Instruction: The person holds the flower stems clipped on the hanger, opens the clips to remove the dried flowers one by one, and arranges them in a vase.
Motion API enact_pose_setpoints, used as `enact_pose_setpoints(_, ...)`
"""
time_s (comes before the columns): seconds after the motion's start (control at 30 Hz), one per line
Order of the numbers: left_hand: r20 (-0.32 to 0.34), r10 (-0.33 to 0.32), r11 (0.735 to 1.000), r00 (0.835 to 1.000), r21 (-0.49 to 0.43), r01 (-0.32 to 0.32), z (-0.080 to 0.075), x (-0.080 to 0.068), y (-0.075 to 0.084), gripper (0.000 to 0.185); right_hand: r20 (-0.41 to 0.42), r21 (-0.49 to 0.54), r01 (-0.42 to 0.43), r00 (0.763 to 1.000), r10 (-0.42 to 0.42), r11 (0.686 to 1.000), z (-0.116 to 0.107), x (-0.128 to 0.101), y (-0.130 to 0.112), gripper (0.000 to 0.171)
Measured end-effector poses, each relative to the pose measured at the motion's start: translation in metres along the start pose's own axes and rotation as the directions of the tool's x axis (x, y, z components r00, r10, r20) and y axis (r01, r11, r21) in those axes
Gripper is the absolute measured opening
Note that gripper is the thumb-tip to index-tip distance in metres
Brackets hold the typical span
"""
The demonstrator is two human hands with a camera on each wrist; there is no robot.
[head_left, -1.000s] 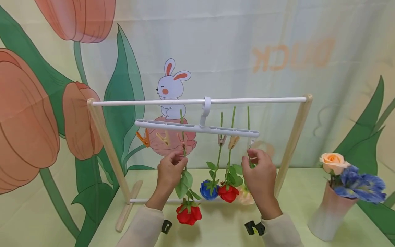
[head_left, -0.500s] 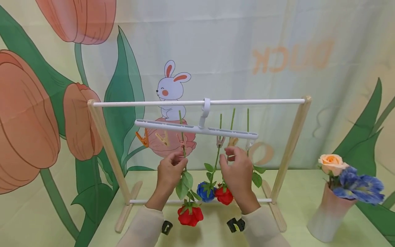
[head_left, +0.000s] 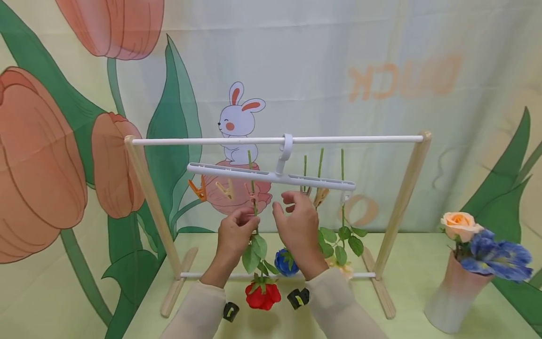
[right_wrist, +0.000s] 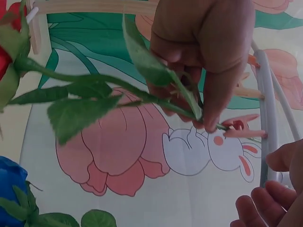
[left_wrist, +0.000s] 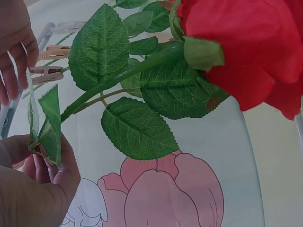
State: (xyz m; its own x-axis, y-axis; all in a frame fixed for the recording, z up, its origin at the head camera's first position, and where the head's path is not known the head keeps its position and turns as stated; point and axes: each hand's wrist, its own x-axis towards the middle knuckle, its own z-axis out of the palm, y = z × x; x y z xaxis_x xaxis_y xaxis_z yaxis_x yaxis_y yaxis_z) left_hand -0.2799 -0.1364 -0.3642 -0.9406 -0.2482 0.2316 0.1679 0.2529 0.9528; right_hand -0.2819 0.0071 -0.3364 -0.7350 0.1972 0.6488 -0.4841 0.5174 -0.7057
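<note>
My left hand [head_left: 235, 235] pinches the green stem of a red rose [head_left: 263, 295], which hangs head down. That stem passes through a pink clip [head_left: 251, 193] under the white hanger [head_left: 271, 176]. Beside it, my right hand [head_left: 298, 226] is raised with its fingers loosely bent and nothing between them. In the right wrist view, the left hand's thumb and fingers [right_wrist: 208, 71] close on the stem just below the pink clip. A blue flower [head_left: 286, 262] hangs partly behind my right hand. Another clipped stem, with a pale peach flower [head_left: 342, 269], hangs further right.
The hanger tilts down to the right on a white rod [head_left: 355, 139] between wooden posts [head_left: 402, 202]. An orange clip [head_left: 198, 188] and a yellow clip [head_left: 226, 189] hang at its left. A pink-white vase [head_left: 455, 292] with flowers stands at the table's right.
My right hand has moved left, from the rightmost stem past the other hanging flowers toward my left hand. The left hand has kept its pinch on the rose stem.
</note>
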Motion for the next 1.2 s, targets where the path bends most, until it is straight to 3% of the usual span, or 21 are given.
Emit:
enact_pose_setpoints(0.27, -0.002, -0.009, 1.0, 1.0, -0.029, 0.009, 0.0, 0.002, 0.0, 0.023, 0.007, -0.003, 0.006, 1.0, -0.006, 1.0, 0.025, 0.001, -0.013, 0.028)
enact_pose_setpoints(0.67, -0.031, -0.048, 0.999, 0.998, 0.02, 0.048, -0.001, 0.002, 0.001, 0.026, -0.072, 0.034, 0.025, 0.997, -0.022, 0.999, 0.055, -0.001, -0.03, 0.029)
enact_pose_setpoints(0.93, -0.019, -0.03, 0.997, 0.999, 0.071, 0.031, -0.003, 0.003, 0.002, 0.03, -0.152, 0.036, 0.028, 0.988, -0.022, 0.999, 0.067, -0.001, -0.032, 0.03)
enact_pose_setpoints(1.2, -0.008, -0.035, 0.996, 0.999, 0.076, 0.035, -0.006, 0.001, 0.002, 0.021, -0.201, 0.032, 0.04, 0.979, -0.032, 0.999, 0.074, -0.001, -0.031, 0.027)
